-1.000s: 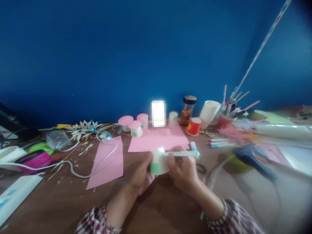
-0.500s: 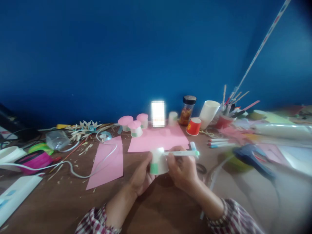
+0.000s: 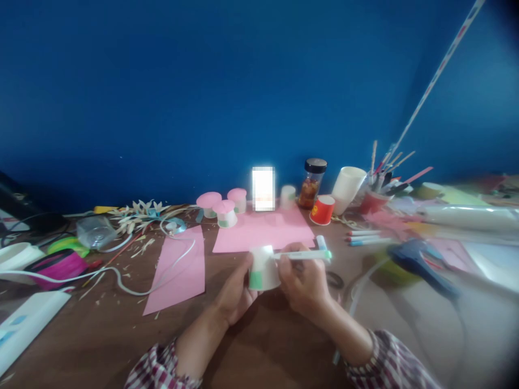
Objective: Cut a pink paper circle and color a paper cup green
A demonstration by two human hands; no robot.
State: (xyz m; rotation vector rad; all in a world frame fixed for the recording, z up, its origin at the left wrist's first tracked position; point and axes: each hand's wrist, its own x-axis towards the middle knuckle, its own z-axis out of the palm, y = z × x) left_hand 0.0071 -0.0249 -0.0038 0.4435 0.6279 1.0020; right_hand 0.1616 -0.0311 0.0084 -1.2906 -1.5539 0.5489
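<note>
Left fingers (image 3: 246, 266) closed round a white paper cup (image 3: 266, 270), right fingers (image 3: 287, 273) pinching a marker (image 3: 314, 254): both my hands full!

And I've got that cup upside down, wide rim lowest, green patch at its lower left, over the brown tabletop (image 3: 259, 346) just this side of a large pink sheet (image 3: 263, 235). Marker's lying almost level, green end to the right, other end right up by the cup's side; touching or not, I can't tell. Beyond, three pink-topped cups (image 3: 224, 207) stand by the sheet's left side, a red cup (image 3: 323, 212) off its right, near a dark-lidded jar (image 3: 310, 186).
</note>
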